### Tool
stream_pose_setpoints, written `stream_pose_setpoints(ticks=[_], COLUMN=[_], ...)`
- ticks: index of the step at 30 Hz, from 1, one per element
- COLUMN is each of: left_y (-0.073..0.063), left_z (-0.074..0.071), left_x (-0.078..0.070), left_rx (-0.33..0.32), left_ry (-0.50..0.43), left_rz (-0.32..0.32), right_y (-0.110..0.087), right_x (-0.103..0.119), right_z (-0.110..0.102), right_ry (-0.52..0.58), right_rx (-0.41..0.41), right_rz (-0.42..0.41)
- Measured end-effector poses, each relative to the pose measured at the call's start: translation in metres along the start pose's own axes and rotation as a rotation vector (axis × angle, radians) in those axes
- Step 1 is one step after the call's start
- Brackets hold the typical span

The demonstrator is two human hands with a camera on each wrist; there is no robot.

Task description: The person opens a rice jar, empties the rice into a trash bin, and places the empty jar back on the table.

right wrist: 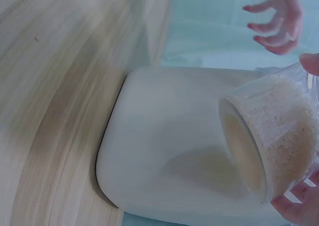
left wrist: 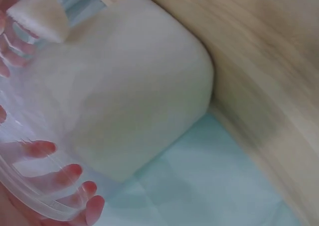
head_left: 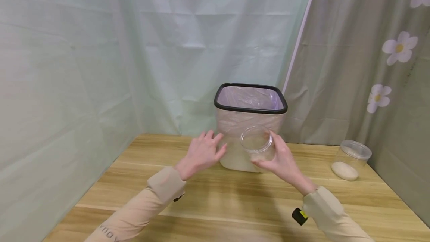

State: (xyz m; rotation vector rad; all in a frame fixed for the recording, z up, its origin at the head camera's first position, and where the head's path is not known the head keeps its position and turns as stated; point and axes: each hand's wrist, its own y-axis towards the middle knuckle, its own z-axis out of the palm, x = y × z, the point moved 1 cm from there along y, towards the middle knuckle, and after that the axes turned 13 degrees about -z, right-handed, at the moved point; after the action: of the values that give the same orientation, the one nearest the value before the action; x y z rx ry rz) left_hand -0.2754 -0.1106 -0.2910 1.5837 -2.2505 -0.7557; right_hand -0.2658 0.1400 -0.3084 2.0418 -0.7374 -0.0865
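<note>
The right hand (head_left: pixel 283 161) grips a clear jar (head_left: pixel 260 145) of rice (right wrist: pixel 286 136), thumb and fingers on opposite sides. The jar is tilted, uncapped, in front of the lined wastebasket (head_left: pixel 235 156). The left hand (head_left: pixel 201 152) holds a clear round lid (left wrist: pixel 42 208) by its edge. A lidded jar (head_left: pixel 352 158) stands at right.

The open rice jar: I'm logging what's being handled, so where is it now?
In the head view, the open rice jar is slightly right of centre, tilted in the person's right hand, in front of the waste bin.
</note>
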Motion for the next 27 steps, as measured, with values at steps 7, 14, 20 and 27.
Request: stream_pose_setpoints(ticks=[7, 14, 20, 27], left_y=[-0.012, -0.028, -0.04, -0.051], left_z=[0.01, 0.026, 0.036, 0.044], left_x=[0.01, 0.025, 0.04, 0.053], left_rx=[0.073, 0.147, 0.169, 0.273], left_ry=[0.001, -0.011, -0.041, -0.024], left_rz=[-0.056, -0.096, -0.08, -0.078], right_y=[-0.001, -0.002, -0.001, -0.002], right_x=[0.0, 0.001, 0.001, 0.0], right_z=[-0.004, -0.007, -0.011, -0.017], right_ry=[0.003, 0.015, 0.021, 0.042], right_rx=[-0.006, -0.007, -0.034, -0.058], right_rz=[0.017, 0.022, 0.014, 0.033])
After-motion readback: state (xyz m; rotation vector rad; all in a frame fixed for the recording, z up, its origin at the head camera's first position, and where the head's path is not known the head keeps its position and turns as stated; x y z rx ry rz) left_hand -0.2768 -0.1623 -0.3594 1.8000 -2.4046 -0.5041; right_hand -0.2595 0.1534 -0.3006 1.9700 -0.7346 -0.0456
